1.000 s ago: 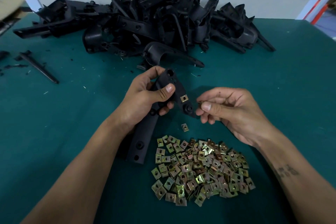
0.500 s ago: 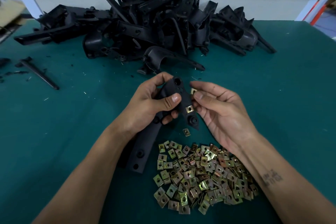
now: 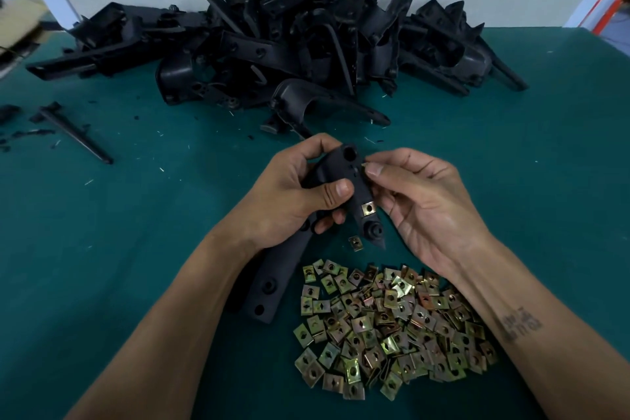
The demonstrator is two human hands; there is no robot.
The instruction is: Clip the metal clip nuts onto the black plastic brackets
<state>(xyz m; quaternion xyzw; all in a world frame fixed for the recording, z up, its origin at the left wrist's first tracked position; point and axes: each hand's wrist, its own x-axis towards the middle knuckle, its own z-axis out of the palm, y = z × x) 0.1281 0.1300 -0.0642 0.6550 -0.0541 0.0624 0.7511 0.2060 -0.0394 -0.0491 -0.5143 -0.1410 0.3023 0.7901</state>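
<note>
My left hand [image 3: 293,194] grips a long black plastic bracket [image 3: 272,283] around its upper part, the lower end reaching toward me over the table. One brass-coloured clip nut [image 3: 368,208] sits clipped on the bracket's right edge. My right hand [image 3: 419,201] pinches a second clip nut [image 3: 364,165] between thumb and fingertips against the bracket's right edge near its top hole; the nut is mostly hidden. A heap of loose clip nuts [image 3: 392,327] lies in front of me, with a single nut [image 3: 356,243] lying apart just above it.
A big pile of black brackets [image 3: 289,44] fills the back of the green table [image 3: 136,215]. A thin black strip [image 3: 75,133] and plastic scraps lie at the left. A cardboard box edge [image 3: 17,20] shows at far left.
My right hand has carried its clip nut up and left, from beside the bracket's lower end to the edge near the top hole. My left hand has kept its grip on the bracket.
</note>
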